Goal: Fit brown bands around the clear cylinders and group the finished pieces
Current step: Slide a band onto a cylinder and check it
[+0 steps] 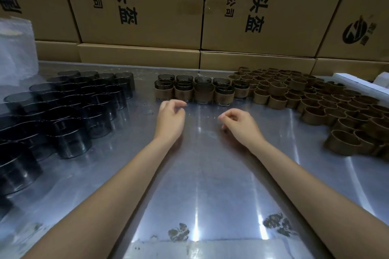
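Fingers [181, 104] of both my hands hang loosely curled, holding nothing: left hand [171, 118] and right hand [240, 123] over the table [202, 174]. Banded cylinders [197, 90] stand grouped just beyond them. Bare cylinders [69, 111] sit leftward, loose bands [315, 99] rightward.

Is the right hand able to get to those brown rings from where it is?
Probably yes. The right hand hangs loosely curled and holds nothing, and the brown rings lie spread out in the open on its own side. Only bare table shows between them, so nothing seems to block the way.
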Available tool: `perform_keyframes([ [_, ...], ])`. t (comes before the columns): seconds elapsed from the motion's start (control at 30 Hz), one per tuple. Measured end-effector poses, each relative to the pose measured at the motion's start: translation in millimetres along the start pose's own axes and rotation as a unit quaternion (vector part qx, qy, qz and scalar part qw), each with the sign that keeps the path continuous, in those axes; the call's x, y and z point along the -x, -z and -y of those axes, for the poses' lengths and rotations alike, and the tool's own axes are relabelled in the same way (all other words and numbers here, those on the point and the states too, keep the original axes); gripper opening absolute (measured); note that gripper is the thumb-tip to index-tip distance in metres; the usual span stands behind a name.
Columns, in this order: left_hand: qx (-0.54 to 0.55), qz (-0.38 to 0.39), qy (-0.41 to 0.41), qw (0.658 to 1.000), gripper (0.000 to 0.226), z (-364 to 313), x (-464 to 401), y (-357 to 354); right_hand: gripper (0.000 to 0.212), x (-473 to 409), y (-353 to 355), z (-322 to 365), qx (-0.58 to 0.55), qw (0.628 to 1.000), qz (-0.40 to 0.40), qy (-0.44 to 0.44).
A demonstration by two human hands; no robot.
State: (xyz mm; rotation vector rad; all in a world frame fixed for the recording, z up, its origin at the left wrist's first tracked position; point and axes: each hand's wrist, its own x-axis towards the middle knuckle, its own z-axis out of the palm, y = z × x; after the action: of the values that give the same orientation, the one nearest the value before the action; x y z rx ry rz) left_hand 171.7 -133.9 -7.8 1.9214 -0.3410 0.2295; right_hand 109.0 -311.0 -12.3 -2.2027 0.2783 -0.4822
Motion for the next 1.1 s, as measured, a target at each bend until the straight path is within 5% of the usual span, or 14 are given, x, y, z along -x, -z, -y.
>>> perform_keyframes([
  [0.13,-0.102,0.087,-0.074,0.988,0.015,2,40,23,0.011,28,11,4,0.041,0.997,0.057,0.039],
  [0.23,-0.325,0.109,-0.117,0.932,0.032,3,57,44,0.011,41,17,5,0.074,0.991,0.085,0.067],
  [0.37,-0.517,0.051,-0.002,0.854,0.063,-12,50,71,0.01,40,16,7,0.073,0.99,0.101,0.06],
  [0.5,-0.532,-0.003,0.077,0.843,0.065,-13,40,96,0.013,37,13,8,0.087,0.989,0.1,0.061],
  [0.7,-0.569,-0.049,0.022,0.821,0.06,-9,38,96,0.013,37,14,8,0.094,0.989,0.098,0.061],
  [0.9,-0.556,-0.031,0.088,0.826,0.061,-4,35,102,0.013,37,13,8,0.092,0.989,0.096,0.061],
  [1.1,-0.574,-0.012,-0.013,0.819,0.061,-13,48,77,0.013,36,12,6,0.092,0.99,0.094,0.058],
])
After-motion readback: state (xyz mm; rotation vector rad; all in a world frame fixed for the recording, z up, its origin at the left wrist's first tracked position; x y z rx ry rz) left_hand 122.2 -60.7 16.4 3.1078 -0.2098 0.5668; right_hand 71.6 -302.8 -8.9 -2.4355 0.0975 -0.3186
